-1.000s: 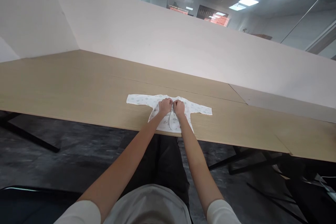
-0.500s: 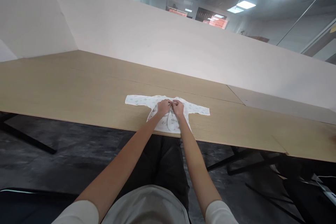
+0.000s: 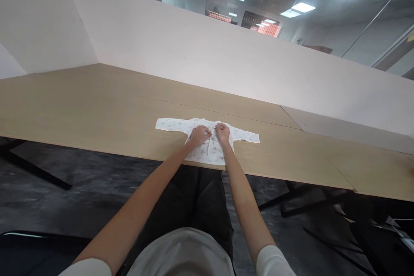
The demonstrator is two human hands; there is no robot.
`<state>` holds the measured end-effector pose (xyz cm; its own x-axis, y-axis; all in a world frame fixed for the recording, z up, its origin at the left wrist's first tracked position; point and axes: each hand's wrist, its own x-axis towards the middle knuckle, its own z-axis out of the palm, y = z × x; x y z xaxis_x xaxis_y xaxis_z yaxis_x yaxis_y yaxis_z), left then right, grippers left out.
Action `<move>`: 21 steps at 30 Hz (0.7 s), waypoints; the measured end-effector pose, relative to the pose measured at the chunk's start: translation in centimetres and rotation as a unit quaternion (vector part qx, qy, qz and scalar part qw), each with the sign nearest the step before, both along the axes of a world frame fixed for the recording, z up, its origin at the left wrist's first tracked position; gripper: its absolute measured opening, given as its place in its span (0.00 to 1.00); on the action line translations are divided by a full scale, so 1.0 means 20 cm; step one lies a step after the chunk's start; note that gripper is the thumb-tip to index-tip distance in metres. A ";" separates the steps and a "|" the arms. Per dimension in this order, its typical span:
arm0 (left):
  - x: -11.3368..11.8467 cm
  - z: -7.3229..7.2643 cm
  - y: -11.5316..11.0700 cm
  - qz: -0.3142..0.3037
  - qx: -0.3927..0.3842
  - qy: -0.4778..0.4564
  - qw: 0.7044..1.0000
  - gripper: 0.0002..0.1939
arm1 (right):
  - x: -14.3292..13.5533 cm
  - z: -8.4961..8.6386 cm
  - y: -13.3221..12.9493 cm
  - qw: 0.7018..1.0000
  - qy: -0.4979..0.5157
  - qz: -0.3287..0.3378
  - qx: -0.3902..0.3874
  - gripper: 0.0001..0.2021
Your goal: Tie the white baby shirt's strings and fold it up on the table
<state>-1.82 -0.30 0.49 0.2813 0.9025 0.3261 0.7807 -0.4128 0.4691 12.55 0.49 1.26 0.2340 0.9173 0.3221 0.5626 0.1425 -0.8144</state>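
A small white long-sleeved top with a faint print lies flat near the table's front edge, its sleeves spread to both sides. My left hand rests on its upper front, left of the middle opening, with the fingertips pinched together. Just to the right, my right hand is closed near the neckline. Between the hands a thin, light loop shows at the fingertips, too small to make out clearly. What each hand pinches is hidden by the fingers.
The long wooden table runs across the view and meets a white wall behind. Above the wall is a glass window. Black table legs stand below at the left, and a dark chair or bag shape lies at the lower right.
My hands have moved slightly apart over the top's front, my left hand a little left and down, my right hand a little right. The thin loop now shows between them.
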 end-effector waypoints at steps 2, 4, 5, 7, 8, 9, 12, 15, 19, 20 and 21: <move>0.00 -0.01 0.01 0.000 0.008 -0.005 1.000 0.09 | 0.01 0.00 -0.02 1.000 0.019 0.008 -0.019 0.13; 0.00 -0.01 0.01 0.000 0.016 -0.009 1.000 0.10 | 0.02 0.00 -0.04 0.999 0.011 0.035 -0.030 0.10; -0.01 -0.01 0.01 -0.002 0.019 -0.011 1.000 0.10 | 0.02 -0.01 -0.06 0.998 -0.002 0.052 -0.030 0.09; -0.01 -0.01 0.01 -0.014 0.020 -0.011 1.000 0.11 | 0.03 -0.02 -0.08 0.996 -0.026 0.079 -0.020 0.09; -0.01 -0.01 0.01 -0.020 0.019 -0.010 1.000 0.11 | 0.03 -0.02 -0.10 0.995 -0.035 0.088 -0.012 0.10; -0.01 0.00 0.00 -0.024 0.018 -0.009 1.000 0.11 | 0.03 -0.03 -0.11 0.995 -0.043 0.094 -0.003 0.10; -0.01 0.00 0.00 -0.029 0.017 -0.003 0.999 0.11 | 0.03 -0.04 -0.12 0.993 -0.058 0.099 0.014 0.10; -0.01 -0.01 0.01 -0.033 0.024 -0.004 0.999 0.11 | 0.03 -0.05 -0.12 0.994 -0.053 0.095 0.018 0.11; -0.01 -0.02 0.02 -0.055 0.033 -0.029 0.998 0.12 | 0.03 -0.06 -0.11 0.997 -0.028 0.076 0.009 0.10; -0.02 -0.02 0.03 -0.063 0.035 -0.035 0.997 0.12 | 0.03 -0.06 -0.11 0.997 -0.021 0.070 0.006 0.09; -0.02 -0.02 0.03 -0.070 0.037 -0.041 0.996 0.12 | 0.03 -0.06 -0.11 0.998 -0.013 0.064 0.003 0.09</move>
<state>-2.18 0.26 0.03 0.3724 0.8292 0.4169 0.6731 -0.5506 0.4938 13.07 -1.76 0.11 0.1060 0.9373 0.3321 0.5594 0.2200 -0.7992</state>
